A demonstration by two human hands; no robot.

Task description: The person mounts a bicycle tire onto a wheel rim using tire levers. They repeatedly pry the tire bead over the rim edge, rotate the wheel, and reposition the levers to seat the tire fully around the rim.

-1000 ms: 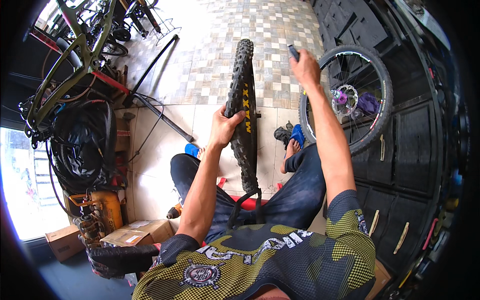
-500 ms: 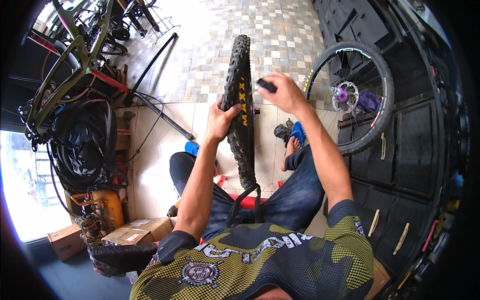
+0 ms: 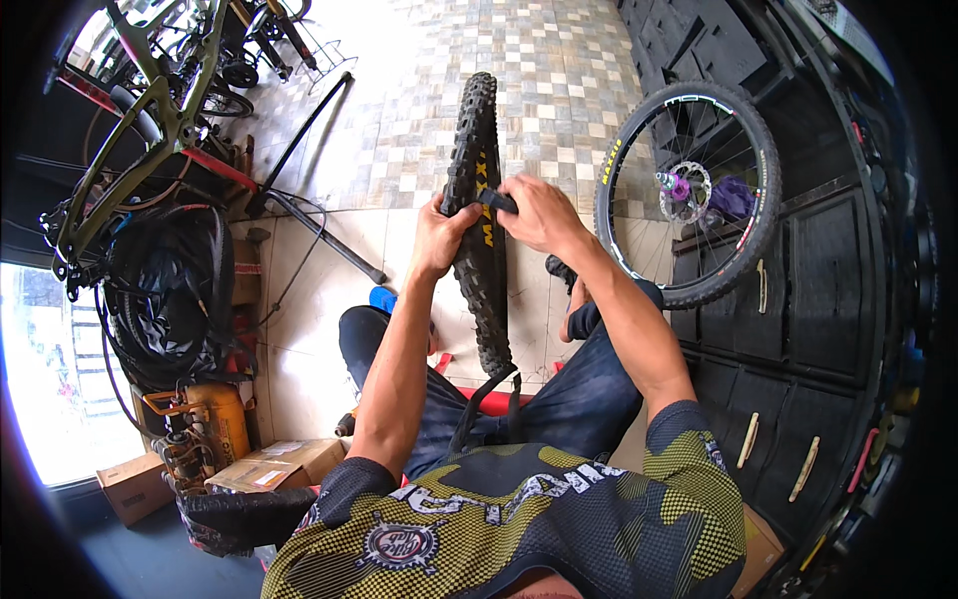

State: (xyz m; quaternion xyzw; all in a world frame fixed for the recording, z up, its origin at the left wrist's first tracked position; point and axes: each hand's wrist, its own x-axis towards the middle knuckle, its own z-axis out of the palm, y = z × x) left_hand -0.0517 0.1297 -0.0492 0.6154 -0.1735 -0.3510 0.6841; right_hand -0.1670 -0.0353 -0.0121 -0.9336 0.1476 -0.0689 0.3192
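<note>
A knobby black bicycle tyre (image 3: 477, 262) stands upright in front of me, seen nearly edge-on, its yellow-lettered sidewall turned to the right. My left hand (image 3: 439, 235) is closed around its tread on the left side, thumb over the edge. In my right hand (image 3: 540, 214) is a small black bar-shaped tool (image 3: 498, 201), gripped by the fingers. Its tip reaches the tyre's sidewall close to my left thumb; the exact contact is too small to make out. Below the tyre, a black strap-like loop (image 3: 515, 397) hangs between my thighs.
A second wheel (image 3: 763, 215) with a purple hub leans against black cabinets (image 3: 818, 290) on the right. At left are a green bicycle frame (image 3: 185, 85), a black pole stand (image 3: 324, 240), an orange tank (image 3: 218, 414) and cardboard boxes (image 3: 289, 461). My blue slipper (image 3: 382, 298) rests on the tiles.
My right hand has moved left and brought the black tool from beside the tyre to its sidewall. My right knee has shifted. The left hand keeps its hold.
</note>
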